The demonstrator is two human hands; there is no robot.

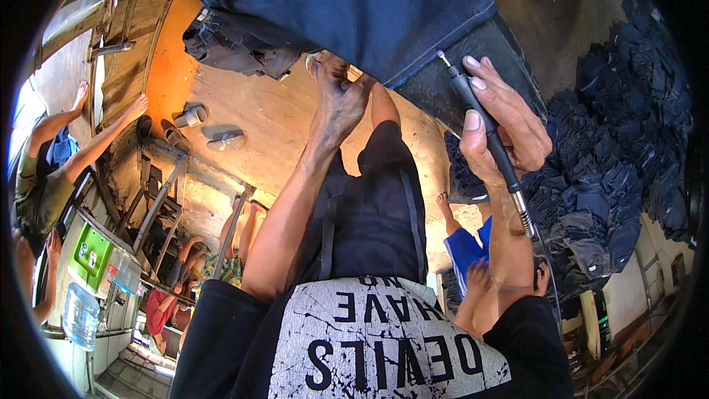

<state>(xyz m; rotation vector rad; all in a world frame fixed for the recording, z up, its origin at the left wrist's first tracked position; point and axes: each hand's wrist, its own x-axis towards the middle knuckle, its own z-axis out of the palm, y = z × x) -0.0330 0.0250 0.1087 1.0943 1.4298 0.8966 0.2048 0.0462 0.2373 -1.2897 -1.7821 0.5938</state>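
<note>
A blue denim garment (347, 11) is spread at the top of the view, a line of stitching along its edge. My left hand (341, 100) is closed at the garment's near edge, its fingertips partly hidden by the cloth. In my right hand (509, 122) is a black rotary grinding pen (484, 107), held between thumb and fingers. Its small pale tip points at the denim's right edge, just short of it or touching; I cannot tell which. A cable runs from its springy metal end down past my forearm. Beneath the denim shows a dark flat board (491, 55).
A big heap of dark garments (591, 162) lies to the right. Another dark bundle (240, 44) hangs left of the denim. Slippers (224, 137) lie on the wooden floor (258, 114). Several other people are around, one in blue shorts (464, 255). A water bottle (81, 314) is at lower left.
</note>
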